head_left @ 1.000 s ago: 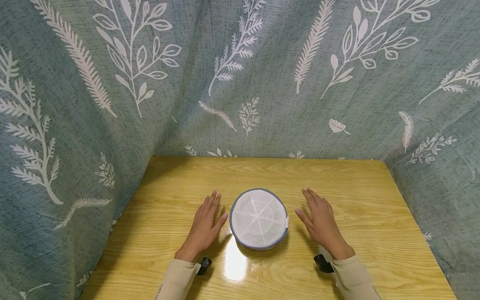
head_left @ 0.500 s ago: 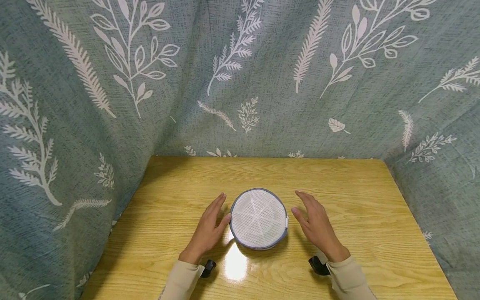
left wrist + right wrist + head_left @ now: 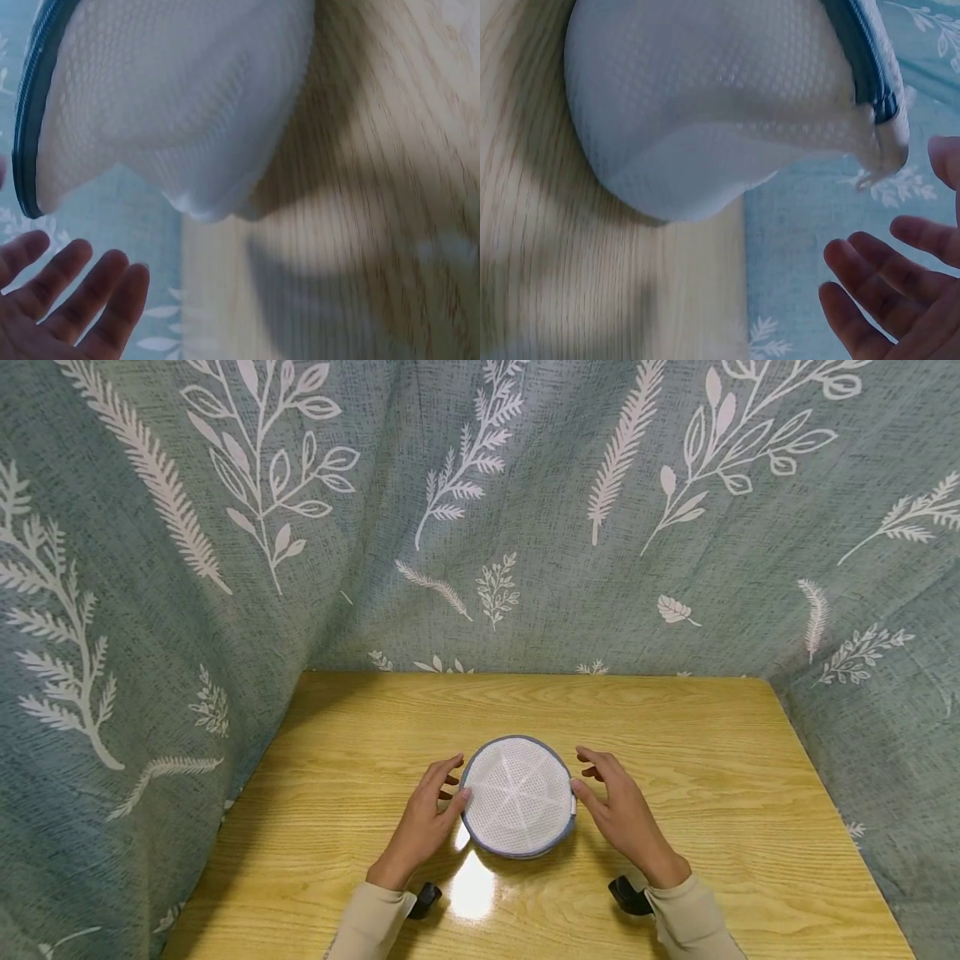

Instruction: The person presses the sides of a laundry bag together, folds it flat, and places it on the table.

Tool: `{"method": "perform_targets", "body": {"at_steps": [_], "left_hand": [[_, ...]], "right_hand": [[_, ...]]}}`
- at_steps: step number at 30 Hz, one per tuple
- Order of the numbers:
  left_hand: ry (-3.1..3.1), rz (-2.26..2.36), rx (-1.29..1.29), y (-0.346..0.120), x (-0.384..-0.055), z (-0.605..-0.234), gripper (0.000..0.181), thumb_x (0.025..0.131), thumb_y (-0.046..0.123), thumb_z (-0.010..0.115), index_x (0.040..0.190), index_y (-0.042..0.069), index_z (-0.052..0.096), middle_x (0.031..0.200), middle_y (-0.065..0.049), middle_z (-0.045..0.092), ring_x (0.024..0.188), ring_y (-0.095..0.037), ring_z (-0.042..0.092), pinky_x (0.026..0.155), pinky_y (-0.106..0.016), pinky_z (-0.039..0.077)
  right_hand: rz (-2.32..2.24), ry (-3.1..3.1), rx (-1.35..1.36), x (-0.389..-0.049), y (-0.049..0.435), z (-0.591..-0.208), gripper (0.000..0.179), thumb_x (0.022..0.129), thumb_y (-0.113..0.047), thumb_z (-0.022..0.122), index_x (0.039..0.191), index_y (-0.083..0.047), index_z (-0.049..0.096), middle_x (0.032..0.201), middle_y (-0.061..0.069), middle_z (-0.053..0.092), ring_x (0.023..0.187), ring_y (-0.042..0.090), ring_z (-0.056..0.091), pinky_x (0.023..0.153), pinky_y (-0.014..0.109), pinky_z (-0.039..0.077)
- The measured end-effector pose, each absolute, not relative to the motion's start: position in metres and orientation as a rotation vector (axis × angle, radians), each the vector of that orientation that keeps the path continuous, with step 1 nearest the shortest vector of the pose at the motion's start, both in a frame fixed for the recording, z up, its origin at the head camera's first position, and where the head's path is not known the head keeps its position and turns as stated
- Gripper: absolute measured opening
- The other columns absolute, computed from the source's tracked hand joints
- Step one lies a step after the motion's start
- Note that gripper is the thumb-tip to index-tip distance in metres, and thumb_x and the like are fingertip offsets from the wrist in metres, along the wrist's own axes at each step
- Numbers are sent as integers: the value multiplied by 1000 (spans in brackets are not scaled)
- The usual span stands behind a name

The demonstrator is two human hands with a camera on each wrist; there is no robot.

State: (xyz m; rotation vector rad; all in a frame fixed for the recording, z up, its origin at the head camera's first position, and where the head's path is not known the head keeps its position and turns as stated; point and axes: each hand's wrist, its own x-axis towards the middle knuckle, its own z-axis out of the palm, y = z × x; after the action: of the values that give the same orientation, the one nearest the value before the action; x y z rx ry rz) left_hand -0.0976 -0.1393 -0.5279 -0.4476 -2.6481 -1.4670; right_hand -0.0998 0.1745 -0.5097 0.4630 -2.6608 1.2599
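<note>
A round white mesh laundry bag (image 3: pixel 516 797) with blue zip trim stands on the wooden table, its flat lid facing up. The left wrist view shows the bag's side (image 3: pixel 172 97) narrowing towards its base. My left hand (image 3: pixel 422 822) is at its left edge, the thumb over the rim in the head view; whether it touches cannot be told. Its fingers (image 3: pixel 120 307) are spread and slightly bent, apart from the mesh. On the right, my right hand (image 3: pixel 628 814) has its thumb beside the small white tag. Its fingers (image 3: pixel 870 277) are loosely bent, with a gap to the bag (image 3: pixel 720 97).
The wooden table (image 3: pixel 750 793) extends around the bag on all sides. A blue-green curtain (image 3: pixel 555 527) with white leaf patterns hangs behind the table and along both sides. Black wrist devices (image 3: pixel 425 900) sit under both wrists. Light glares on the table near the front of the bag.
Both hands have moved inward, from beside the bag to its left and right edges, and their fingers have bent a little more. The bag stays in place.
</note>
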Motion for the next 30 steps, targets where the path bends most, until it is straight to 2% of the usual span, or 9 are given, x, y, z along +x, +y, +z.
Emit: {"method": "perform_targets", "body": {"at_steps": [6, 12, 21, 30], "left_hand": [[-2617, -1545, -413, -135, -97, -527, 49, 105, 13, 66, 151, 1, 54, 139, -13, 61, 108, -26, 64, 85, -34, 61], [-2584, -1585, -384, -132, -97, -526, 44, 103, 8, 67, 146, 2, 60, 133, -13, 64, 101, -23, 65, 81, -31, 61], [-2442, -1760, -296, -127, -98, -523, 36, 99, -3, 69, 134, -1, 68, 121, -16, 67, 90, -19, 65, 67, -22, 56], [-2431, -1843, -198, -122, -99, -521, 36, 94, -9, 72, 130, -1, 71, 118, -16, 68, 86, -15, 64, 65, -18, 53]], "right_hand": [[1345, -2638, 464, -101, 170, -508, 47, 103, -13, 71, 147, -2, 58, 134, 19, 65, 109, 31, 69, 94, 54, 59], [1411, -2599, 470, -101, 166, -508, 44, 101, -7, 72, 143, -2, 61, 130, 20, 66, 104, 27, 71, 91, 52, 60], [1468, -2579, 438, -98, 162, -505, 41, 99, -2, 74, 139, -4, 65, 127, 12, 68, 100, 22, 69, 84, 35, 62], [1477, -2581, 423, -99, 159, -505, 39, 94, 3, 77, 132, -4, 71, 120, 9, 71, 96, 21, 69, 77, 30, 62]]}}
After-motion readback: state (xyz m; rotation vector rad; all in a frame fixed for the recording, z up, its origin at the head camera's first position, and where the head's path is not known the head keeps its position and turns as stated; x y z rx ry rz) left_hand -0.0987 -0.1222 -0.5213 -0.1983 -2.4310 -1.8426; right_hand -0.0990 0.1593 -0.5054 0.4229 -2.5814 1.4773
